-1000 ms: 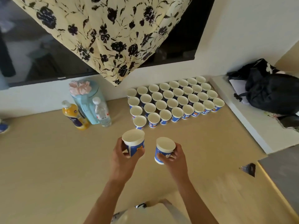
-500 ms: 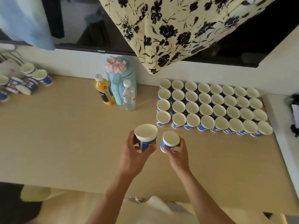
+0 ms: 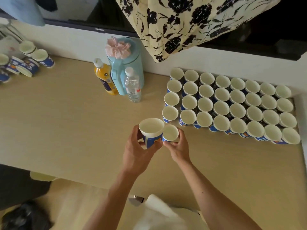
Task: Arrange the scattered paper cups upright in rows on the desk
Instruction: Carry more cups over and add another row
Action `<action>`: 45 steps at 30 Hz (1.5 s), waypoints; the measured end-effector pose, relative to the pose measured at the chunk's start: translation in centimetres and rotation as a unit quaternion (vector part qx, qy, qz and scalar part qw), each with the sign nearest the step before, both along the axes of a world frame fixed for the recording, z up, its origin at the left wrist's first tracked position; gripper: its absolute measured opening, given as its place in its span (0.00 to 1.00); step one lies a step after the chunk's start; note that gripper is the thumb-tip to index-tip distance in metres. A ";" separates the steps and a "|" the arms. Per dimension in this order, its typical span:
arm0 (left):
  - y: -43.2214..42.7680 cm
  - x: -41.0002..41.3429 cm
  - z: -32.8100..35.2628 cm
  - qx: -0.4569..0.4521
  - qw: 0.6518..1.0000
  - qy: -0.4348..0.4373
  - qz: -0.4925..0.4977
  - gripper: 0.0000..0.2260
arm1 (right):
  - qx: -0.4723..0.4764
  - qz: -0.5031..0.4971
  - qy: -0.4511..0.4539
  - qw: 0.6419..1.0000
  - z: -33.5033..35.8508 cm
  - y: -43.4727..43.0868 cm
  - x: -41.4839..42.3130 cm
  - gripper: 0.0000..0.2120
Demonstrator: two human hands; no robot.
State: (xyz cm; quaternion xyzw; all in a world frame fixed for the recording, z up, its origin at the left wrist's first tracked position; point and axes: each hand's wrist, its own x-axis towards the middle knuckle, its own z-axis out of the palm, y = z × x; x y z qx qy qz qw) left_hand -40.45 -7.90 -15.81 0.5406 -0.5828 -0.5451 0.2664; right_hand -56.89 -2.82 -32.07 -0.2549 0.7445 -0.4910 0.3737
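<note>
Both arms reach forward over the bench point(image 3: 66, 127). The left hand point(image 3: 137, 149) curls its fingers point(image 3: 141, 143) round the left cup point(image 3: 152, 131), upright. The right hand point(image 3: 179, 146) pinches the right cup point(image 3: 170, 134), rims touching, just off the near-left corner of the cup rows point(image 3: 232, 105). A wide stretch of bench separates them from the scattered cups point(image 3: 28, 62), cut off at the frame's left edge
</note>
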 end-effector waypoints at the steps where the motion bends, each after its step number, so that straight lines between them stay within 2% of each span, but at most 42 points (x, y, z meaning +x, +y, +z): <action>1: -0.1 -0.1 -0.1 0.002 1.000 0.000 0.003 0.24 | 0.001 0.004 0.002 1.000 -0.3 -0.2 -0.1 0.31; 14: -0.2 1.1 -0.5 0.018 1.000 -0.009 0.019 0.22 | -0.015 0.019 0.037 0.999 -3.0 -2.3 -0.9 0.34; 22: 0.2 1.3 -0.4 0.011 1.000 -0.021 0.001 0.22 | -0.010 0.013 0.020 1.000 -3.2 -2.5 -0.8 0.35; 26: 0.6 1.1 -0.4 0.008 1.000 -0.025 -0.009 0.22 | 0.023 -0.027 0.079 0.996 -1.9 -0.5 -0.2 0.37; 28: 0.7 0.7 -0.3 0.002 0.999 -0.026 -0.019 0.22 | 0.000 -0.085 0.052 0.995 0.2 0.7 0.0 0.32; 30: 0.8 0.2 -0.4 -0.003 0.999 -0.028 -0.036 0.22 | -0.033 -0.108 -0.052 0.992 3.3 1.3 -0.4 0.25; 32: 1.2 -0.8 -0.3 -0.017 0.998 -0.025 -0.058 0.23 | -0.083 -0.061 -0.164 0.981 6.5 2.3 -1.3 0.24; 34: 1.4 -1.6 -0.5 -0.028 0.996 -0.029 -0.077 0.25 | -0.114 0.060 -0.228 0.965 8.8 2.9 -2.0 0.28; 36: 1.7 -2.3 -0.5 -0.040 0.993 -0.027 -0.108 0.26 | -0.120 0.152 -0.225 0.955 10.5 3.5 -2.2 0.29; 38: 2.1 -3.1 -0.3 -0.062 0.988 -0.026 -0.137 0.30 | -0.112 0.173 -0.209 0.956 11.7 4.0 -2.6 0.31; 40: 2.4 -3.7 0.0 -0.087 0.983 -0.030 -0.156 0.33 | -0.114 0.160 -0.201 0.960 12.2 4.3 -2.9 0.32; 45: 3.0 -4.0 -0.4 -0.104 0.975 -0.059 -0.187 0.33 | -0.126 0.096 -0.179 0.971 11.7 5.3 -3.5 0.33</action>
